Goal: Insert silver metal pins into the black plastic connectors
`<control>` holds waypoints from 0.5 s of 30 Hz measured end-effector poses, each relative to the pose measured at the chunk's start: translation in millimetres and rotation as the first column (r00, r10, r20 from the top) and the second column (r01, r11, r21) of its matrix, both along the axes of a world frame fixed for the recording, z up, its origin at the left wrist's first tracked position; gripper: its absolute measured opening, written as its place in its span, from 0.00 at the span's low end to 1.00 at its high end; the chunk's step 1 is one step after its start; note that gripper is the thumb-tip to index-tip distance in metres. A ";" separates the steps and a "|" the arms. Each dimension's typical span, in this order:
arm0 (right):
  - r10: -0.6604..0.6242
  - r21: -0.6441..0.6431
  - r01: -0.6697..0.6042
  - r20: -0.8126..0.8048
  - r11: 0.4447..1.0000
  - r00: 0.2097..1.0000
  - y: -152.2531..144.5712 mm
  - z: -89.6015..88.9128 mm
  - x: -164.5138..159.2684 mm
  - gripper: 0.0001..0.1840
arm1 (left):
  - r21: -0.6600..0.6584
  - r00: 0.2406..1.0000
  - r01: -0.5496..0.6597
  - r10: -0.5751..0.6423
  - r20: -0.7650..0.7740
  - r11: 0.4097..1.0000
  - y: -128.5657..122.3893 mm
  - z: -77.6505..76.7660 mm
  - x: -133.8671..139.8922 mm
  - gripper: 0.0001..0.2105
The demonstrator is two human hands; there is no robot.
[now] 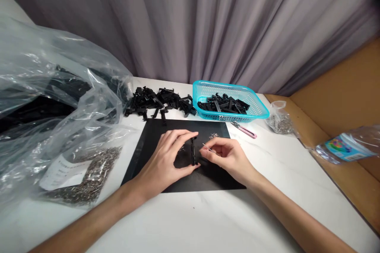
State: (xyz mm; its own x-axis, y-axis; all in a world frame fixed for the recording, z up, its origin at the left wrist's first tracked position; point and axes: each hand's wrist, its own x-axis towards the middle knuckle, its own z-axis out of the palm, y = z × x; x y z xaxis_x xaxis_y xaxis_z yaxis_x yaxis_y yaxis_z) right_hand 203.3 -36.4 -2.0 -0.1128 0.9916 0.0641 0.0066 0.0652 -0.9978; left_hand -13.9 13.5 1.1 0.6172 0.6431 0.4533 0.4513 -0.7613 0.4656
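Over the black mat [139, 158], my left hand [166, 158] grips a narrow black plastic part [193, 151] by its two ends, between thumb and fingertips. The part stands lengthwise, pointing away from me. Just to its right, my right hand [227, 153] is closed in a pinch on a thin silvery metal pin [209, 148], whose tip points toward the part. Pin and part look slightly apart. A little pile of small metal pieces [213, 136] lies on the mat behind my right hand. More small metal pieces [181, 149] show partly behind my left fingers.
A turquoise basket [258, 104] of black parts stands at the back, beside a heap of similar parts [148, 99]. A pink cutter [245, 129] lies before it. Clear bags [97, 106] fill the left, one holding metal bits [97, 174]. Right: small bag [279, 120], bottle [347, 148], cardboard [335, 87].
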 end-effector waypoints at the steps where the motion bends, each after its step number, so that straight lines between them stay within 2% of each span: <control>1: 0.009 0.007 -0.009 -0.006 1.000 1.000 -0.9 -0.2 -0.4 0.10 | 0.007 1.000 0.002 -0.002 0.000 1.000 -0.2 0.4 0.1 0.31; 9: 0.016 0.001 -0.016 0.057 1.000 0.998 -5.3 -0.4 -4.4 0.09 | 0.055 1.000 -0.004 0.004 0.004 0.998 0.2 2.3 0.5 0.31; 15: -0.009 0.176 -0.030 0.214 0.984 0.977 -7.5 7.8 -5.6 0.06 | 0.076 1.000 -0.010 0.010 -0.001 0.997 -3.0 2.8 0.9 0.29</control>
